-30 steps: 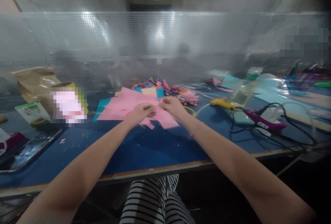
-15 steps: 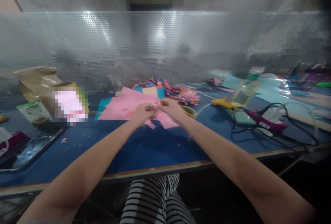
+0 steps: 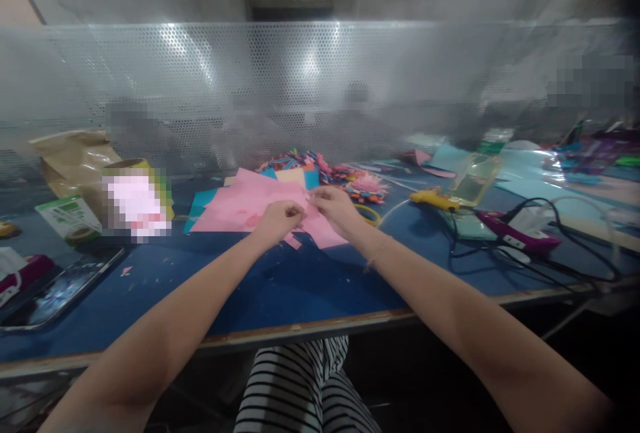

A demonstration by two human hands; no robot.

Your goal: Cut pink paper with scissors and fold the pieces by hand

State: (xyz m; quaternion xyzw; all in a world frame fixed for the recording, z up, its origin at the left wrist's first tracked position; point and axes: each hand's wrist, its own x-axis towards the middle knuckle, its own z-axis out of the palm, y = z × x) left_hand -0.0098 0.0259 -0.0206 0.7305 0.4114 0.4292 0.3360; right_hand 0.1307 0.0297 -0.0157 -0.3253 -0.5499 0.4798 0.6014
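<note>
My left hand and my right hand are close together over the pink paper sheets in the middle of the table. The fingers of both hands are pinched. Whatever lies between the fingertips is too small to make out against the pink behind it. Blue and cream sheets stick out from under the pink ones. Just behind the sheets is a pile of colourful paper flowers. A yellow tape roll lies beside my right wrist.
On the right are a yellow glue gun, a clear bottle, a purple power strip with black cables and light blue sheets. A phone, a green-and-white box and a brown paper bag are on the left. A perforated screen stands behind.
My fingertips, nearly touching before, are now slightly apart, with the right hand a little farther right. The sheets and other objects stay in place.
</note>
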